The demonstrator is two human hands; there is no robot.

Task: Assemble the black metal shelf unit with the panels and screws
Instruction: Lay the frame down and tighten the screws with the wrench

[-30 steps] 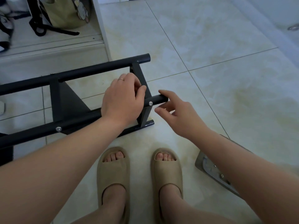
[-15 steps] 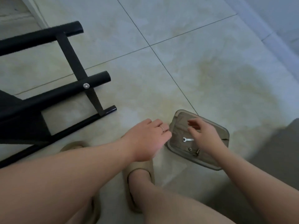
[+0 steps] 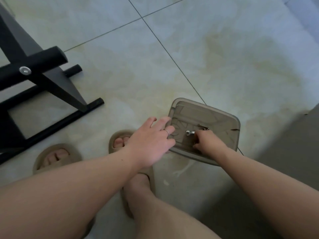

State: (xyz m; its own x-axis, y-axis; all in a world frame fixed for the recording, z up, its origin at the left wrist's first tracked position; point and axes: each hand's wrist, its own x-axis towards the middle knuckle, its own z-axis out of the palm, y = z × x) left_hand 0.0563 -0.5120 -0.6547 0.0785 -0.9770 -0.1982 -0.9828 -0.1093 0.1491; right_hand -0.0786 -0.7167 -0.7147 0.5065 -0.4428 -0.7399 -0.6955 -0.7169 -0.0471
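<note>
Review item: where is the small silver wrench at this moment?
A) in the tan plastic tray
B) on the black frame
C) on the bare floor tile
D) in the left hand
A: the wrench lies inside the tan tray, at the fingertips of the right hand.

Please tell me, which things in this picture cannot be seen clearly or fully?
All in the head view:
1. What the right hand picks from the tray is hidden under its own curled fingers.
2. One end of the wrench is hidden by that hand.
3. The black shelf frame is cut off by the left edge.
4. The left hand covers the tray's near-left corner.
</note>
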